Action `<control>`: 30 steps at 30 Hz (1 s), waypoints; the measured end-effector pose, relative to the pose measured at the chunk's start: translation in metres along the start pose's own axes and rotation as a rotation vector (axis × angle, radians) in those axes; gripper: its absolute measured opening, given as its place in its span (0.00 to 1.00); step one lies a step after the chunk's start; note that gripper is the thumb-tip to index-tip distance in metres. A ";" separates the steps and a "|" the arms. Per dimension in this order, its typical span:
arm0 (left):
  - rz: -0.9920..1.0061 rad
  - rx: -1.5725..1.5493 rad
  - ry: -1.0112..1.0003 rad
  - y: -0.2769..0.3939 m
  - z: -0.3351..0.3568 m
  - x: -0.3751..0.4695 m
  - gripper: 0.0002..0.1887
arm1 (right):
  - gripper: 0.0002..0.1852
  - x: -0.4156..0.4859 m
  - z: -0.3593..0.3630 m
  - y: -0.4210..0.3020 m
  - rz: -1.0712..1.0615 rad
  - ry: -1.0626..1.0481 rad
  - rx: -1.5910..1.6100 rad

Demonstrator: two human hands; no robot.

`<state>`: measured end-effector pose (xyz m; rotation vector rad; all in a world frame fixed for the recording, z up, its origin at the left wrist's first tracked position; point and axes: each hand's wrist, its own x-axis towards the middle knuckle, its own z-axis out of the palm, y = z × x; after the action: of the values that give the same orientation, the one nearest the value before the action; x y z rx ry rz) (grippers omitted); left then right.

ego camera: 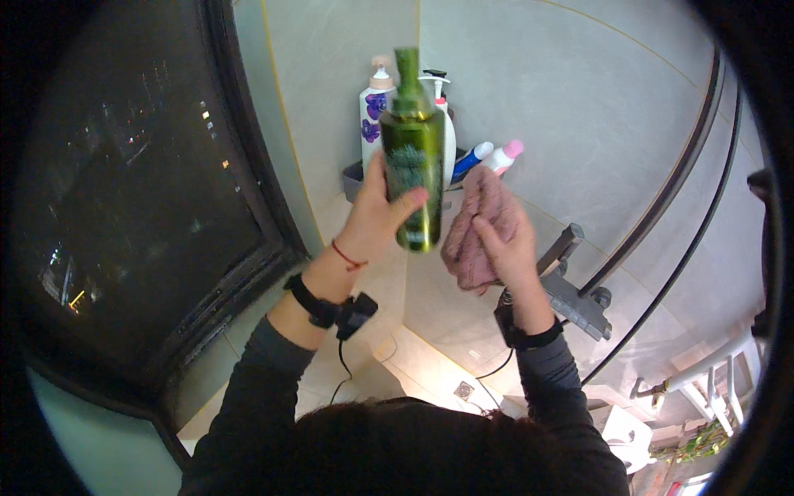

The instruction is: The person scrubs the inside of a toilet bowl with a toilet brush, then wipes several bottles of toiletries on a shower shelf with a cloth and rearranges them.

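My left hand (378, 208) grips a green translucent pump bottle (412, 173) around its body and holds it upright, its print partly hidden by my thumb. To its right, my right hand (512, 245) holds a crumpled pinkish-mauve cloth (468, 248), not touching the bottle. Behind the bottle stand a white pump bottle with purple flowers (370, 124) and another white pump bottle (449, 146), partly covered. A blue tube with a white cap (472, 161) and a white tube with a pink cap (504, 156) lean beside them. A dark grey corner caddy (352, 181) shows below.
A dark-framed window (248, 124) fills the left. At the right, a shower mixer (574, 304) with its riser pipe (657, 204) and a black hose (676, 260) are against the tiled wall. A floor drain (463, 390), white rack (713, 372) and toilet (626, 437) are lower down.
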<state>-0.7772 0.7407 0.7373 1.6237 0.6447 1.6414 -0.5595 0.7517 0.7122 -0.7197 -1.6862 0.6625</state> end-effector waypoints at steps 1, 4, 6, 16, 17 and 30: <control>0.067 -0.002 0.005 0.004 -0.006 0.009 0.38 | 0.30 0.006 -0.007 -0.003 0.077 -0.019 0.017; 0.146 0.006 0.078 0.011 -0.020 0.038 0.37 | 0.30 0.020 -0.021 -0.012 -0.029 0.011 0.004; 0.217 0.026 0.093 0.007 -0.022 0.054 0.37 | 0.30 0.036 -0.015 -0.016 -0.077 -0.010 -0.015; 0.200 0.349 0.205 -0.051 -0.013 0.081 0.35 | 0.31 0.096 0.023 0.002 -0.028 -0.206 0.182; 0.199 0.432 0.231 -0.054 -0.014 0.081 0.34 | 0.31 0.098 0.023 0.004 -0.030 -0.212 0.168; 0.311 0.302 0.299 -0.070 -0.001 0.088 0.34 | 0.31 0.106 0.023 0.007 0.034 -0.227 0.153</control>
<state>-0.7630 0.8525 0.7378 1.7737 0.8581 2.1236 -0.6005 0.8348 0.7689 -0.5823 -1.8091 0.9148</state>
